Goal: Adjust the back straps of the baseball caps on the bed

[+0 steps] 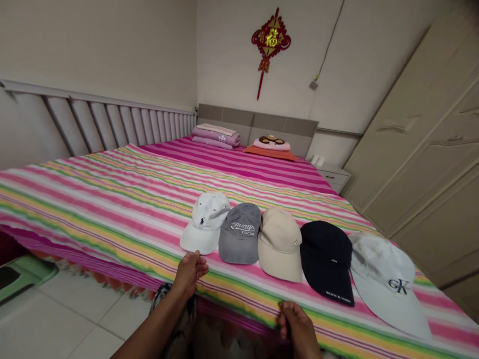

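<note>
Several baseball caps lie in a row on the striped bedspread, brims toward me. At the left end is a white cap [210, 215] with a small dark horse-rider logo. My left hand [190, 273] has its thumb and index finger pinched at the front edge of that cap's brim. Beside it sit a grey cap [239, 244] with white lettering, a beige cap [280, 244], a black cap [325, 254] and a larger white cap [385, 269] marked "CK". My right hand [297, 324] is curled closed over the bed's near edge, below the beige cap, with no object visible in it.
The bed [112, 199] has a slatted rail [123, 122] on the left. Folded purple bedding [215, 137] and a pink pillow [271, 144] lie by the headboard [277, 127]. A green stool [28, 276] stands at lower left, a wardrobe [422, 144] at right.
</note>
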Demonstrator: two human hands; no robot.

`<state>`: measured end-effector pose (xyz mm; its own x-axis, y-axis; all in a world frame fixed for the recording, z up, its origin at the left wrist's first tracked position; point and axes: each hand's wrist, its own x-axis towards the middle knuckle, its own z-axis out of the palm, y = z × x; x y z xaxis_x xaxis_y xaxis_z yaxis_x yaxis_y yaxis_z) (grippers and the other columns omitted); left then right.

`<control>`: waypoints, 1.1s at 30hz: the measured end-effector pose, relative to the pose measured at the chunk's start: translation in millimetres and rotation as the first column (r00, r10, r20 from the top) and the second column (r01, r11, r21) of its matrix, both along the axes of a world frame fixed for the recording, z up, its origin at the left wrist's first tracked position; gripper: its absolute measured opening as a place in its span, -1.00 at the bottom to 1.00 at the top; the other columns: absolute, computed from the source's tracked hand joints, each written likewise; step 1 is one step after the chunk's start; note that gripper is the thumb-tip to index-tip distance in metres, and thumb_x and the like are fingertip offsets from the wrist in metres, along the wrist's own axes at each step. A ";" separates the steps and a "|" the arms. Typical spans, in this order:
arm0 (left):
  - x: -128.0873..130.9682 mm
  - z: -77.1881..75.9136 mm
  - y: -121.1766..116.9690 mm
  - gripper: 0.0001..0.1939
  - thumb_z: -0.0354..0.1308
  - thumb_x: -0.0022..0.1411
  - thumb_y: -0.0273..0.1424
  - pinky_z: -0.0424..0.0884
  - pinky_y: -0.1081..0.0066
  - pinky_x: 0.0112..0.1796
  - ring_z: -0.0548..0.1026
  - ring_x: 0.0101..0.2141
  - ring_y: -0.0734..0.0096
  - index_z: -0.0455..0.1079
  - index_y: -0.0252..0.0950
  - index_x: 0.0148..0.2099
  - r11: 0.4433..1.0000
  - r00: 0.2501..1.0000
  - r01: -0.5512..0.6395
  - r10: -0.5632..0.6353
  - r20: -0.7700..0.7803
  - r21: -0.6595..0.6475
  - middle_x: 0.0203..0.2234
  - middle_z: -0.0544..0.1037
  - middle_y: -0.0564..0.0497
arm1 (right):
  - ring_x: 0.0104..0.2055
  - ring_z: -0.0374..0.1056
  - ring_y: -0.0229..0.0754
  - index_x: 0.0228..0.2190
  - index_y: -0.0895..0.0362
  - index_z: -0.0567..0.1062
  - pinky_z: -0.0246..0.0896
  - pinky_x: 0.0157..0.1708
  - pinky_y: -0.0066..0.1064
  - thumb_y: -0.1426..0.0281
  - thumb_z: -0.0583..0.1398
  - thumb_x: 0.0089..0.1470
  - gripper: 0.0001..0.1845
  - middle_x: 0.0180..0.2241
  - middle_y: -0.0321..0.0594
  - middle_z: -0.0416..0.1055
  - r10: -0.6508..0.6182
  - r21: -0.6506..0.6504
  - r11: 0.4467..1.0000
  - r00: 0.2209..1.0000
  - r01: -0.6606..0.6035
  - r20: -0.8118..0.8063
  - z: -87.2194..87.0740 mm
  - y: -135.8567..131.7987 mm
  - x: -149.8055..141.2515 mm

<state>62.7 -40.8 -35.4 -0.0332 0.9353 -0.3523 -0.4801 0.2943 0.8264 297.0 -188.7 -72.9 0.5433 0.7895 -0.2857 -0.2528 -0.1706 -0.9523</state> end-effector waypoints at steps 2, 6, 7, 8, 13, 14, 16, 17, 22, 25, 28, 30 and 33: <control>-0.8 -2.5 -1.9 -0.81 0.11 0.03 -0.38 0.35 0.54 -0.63 0.36 -0.72 0.58 0.17 -0.33 -0.49 1.000 1.000 0.006 -0.006 -0.011 0.001 -0.72 0.38 0.12 | -0.81 0.01 -0.43 -0.58 0.20 0.35 -0.14 -0.78 -0.57 -0.05 0.21 -0.40 -0.45 -0.81 -0.44 0.20 0.024 -0.043 0.999 0.999 -0.023 0.024 -12.6 -0.5 -3.2; -1.7 -6.2 -3.6 -0.82 0.09 0.03 -0.37 0.34 0.54 -0.62 0.35 -0.71 0.59 0.15 -0.32 -0.48 1.000 0.999 0.013 -0.012 -0.032 0.002 -0.71 0.38 0.13 | -0.83 -0.01 -0.41 -0.59 0.17 0.32 -0.17 -0.79 -0.55 -0.10 0.16 -0.37 -0.44 -0.82 -0.46 0.17 0.051 -0.059 0.997 0.997 -0.048 0.051 -28.0 0.0 -10.1; -1.7 -6.5 -3.2 -0.82 0.09 0.03 -0.37 0.34 0.54 -0.61 0.35 -0.71 0.59 0.15 -0.32 -0.48 1.000 0.999 0.013 -0.013 -0.039 0.003 -0.71 0.38 0.13 | -0.83 -0.02 -0.41 -0.59 0.17 0.31 -0.16 -0.79 -0.55 -0.09 0.15 -0.35 -0.46 -0.82 -0.46 0.16 0.055 -0.059 0.997 0.997 -0.052 0.055 -27.8 0.2 -11.7; -1.8 -6.4 -2.7 -0.82 0.09 0.03 -0.36 0.33 0.54 -0.61 0.35 -0.71 0.59 0.15 -0.31 -0.48 1.000 0.999 0.014 -0.014 -0.046 0.005 -0.71 0.38 0.14 | -0.82 -0.02 -0.42 -0.60 0.16 0.30 -0.16 -0.78 -0.55 -0.08 0.15 -0.34 -0.47 -0.81 -0.46 0.16 0.061 -0.059 0.997 0.996 -0.057 0.058 -26.0 0.4 -13.1; -0.2 -6.7 -5.5 -0.78 0.14 -0.04 -0.30 0.31 0.54 -0.60 0.34 -0.70 0.58 0.17 -0.30 -0.48 0.999 0.994 0.027 -0.024 -0.107 0.027 -0.71 0.37 0.15 | -0.79 0.00 -0.40 -0.61 0.14 0.27 -0.15 -0.75 -0.55 0.01 0.13 -0.22 -0.57 -0.80 -0.45 0.16 0.074 -0.039 0.997 0.992 -0.071 0.101 -13.8 -2.0 -21.3; 0.9 -8.6 -9.3 -0.77 0.14 -0.05 -0.28 0.31 0.53 -0.60 0.34 -0.69 0.58 0.18 -0.30 -0.47 0.999 0.991 0.038 -0.033 -0.129 0.038 -0.71 0.36 0.16 | -0.79 0.01 -0.39 -0.62 0.14 0.26 -0.14 -0.75 -0.55 0.02 0.12 -0.21 -0.58 -0.80 -0.45 0.15 0.080 -0.037 0.996 0.990 -0.076 0.117 -14.3 -3.0 -24.7; 3.9 -15.6 -20.7 -0.77 0.14 -0.06 -0.25 0.28 0.52 -0.61 0.33 -0.70 0.55 0.22 -0.30 -0.46 0.995 0.979 0.087 -0.074 -0.192 0.058 -0.72 0.35 0.16 | -0.78 0.02 -0.39 -0.64 0.13 0.25 -0.13 -0.74 -0.55 0.03 0.12 -0.19 -0.59 -0.80 -0.45 0.14 0.098 -0.041 0.995 0.985 -0.093 0.145 -18.4 -5.3 -34.2; 5.7 -19.8 -28.0 -0.78 0.13 -0.06 -0.25 0.26 0.52 -0.62 0.32 -0.70 0.53 0.25 -0.30 -0.45 0.989 0.965 0.135 -0.117 -0.233 0.063 -0.73 0.35 0.15 | -0.78 0.00 -0.39 -0.64 0.13 0.25 -0.15 -0.74 -0.55 0.03 0.12 -0.19 -0.60 -0.81 -0.46 0.13 0.114 -0.047 0.993 0.982 -0.108 0.153 -20.7 -6.5 -39.8; 9.5 -22.6 -61.1 -0.84 0.11 -0.03 -0.28 0.26 0.45 -0.58 0.35 -0.68 0.43 0.39 -0.28 -0.46 0.827 0.724 0.541 -0.366 -0.585 0.152 -0.72 0.40 0.06 | -0.73 0.04 -0.33 -0.71 0.11 0.25 -0.07 -0.70 -0.51 0.08 0.11 -0.13 -0.61 -0.79 -0.40 0.14 0.177 0.023 0.979 0.892 -0.204 0.416 -2.9 -11.7 -54.7; 5.3 3.3 -67.0 -0.81 0.14 -0.03 -0.29 0.31 0.43 -0.44 0.44 -0.53 0.35 0.46 -0.20 -0.32 0.726 0.632 0.583 -0.125 -0.765 0.364 -0.58 0.49 0.01 | -0.61 0.21 -0.24 -0.69 0.12 0.35 0.09 -0.58 -0.46 0.23 0.11 -0.03 -0.69 -0.68 -0.29 0.28 0.060 0.116 0.968 0.650 -0.224 0.758 37.7 -18.0 -46.1; 1.2 36.2 -67.4 -0.63 0.24 -0.14 -0.29 0.24 0.46 -0.51 0.36 -0.63 0.40 0.43 -0.16 -0.18 0.677 0.592 0.485 0.213 -0.778 0.554 -0.70 0.42 0.08 | -0.65 0.21 -0.25 -0.42 0.14 0.45 0.09 -0.58 -0.45 0.29 0.14 -0.02 -0.82 -0.67 -0.29 0.30 -0.205 0.273 0.952 0.368 -0.142 0.907 79.9 -28.2 -38.0; 0.0 53.6 -68.8 -0.55 0.25 -0.16 -0.31 0.17 0.46 -0.56 0.26 -0.71 0.43 0.40 -0.19 -0.12 0.664 0.584 0.362 0.386 -0.714 0.654 -0.81 0.30 0.13 | -0.71 0.16 -0.25 -0.10 0.21 0.33 0.07 -0.62 -0.44 0.30 0.09 0.04 -0.61 -0.74 -0.36 0.23 -0.339 0.355 0.934 0.223 -0.034 0.914 101.8 -35.3 -37.7; -1.4 69.1 -71.2 -0.45 0.20 -0.13 -0.37 0.09 0.46 -0.58 0.19 -0.74 0.45 0.29 -0.28 -0.01 0.659 0.565 0.325 0.439 -0.698 0.678 -0.82 0.26 0.15 | -0.78 0.09 -0.24 0.16 0.34 -0.16 -0.04 -0.70 -0.44 0.34 0.01 0.10 -0.31 -0.80 -0.47 0.11 -0.367 0.368 0.930 0.053 -0.004 0.929 126.1 -43.1 -42.0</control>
<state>61.3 -112.0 33.7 0.0180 0.8170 0.5763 0.4508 -0.5211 0.7247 255.1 -231.8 53.2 0.3111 0.5411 0.7813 0.9383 -0.0442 -0.3430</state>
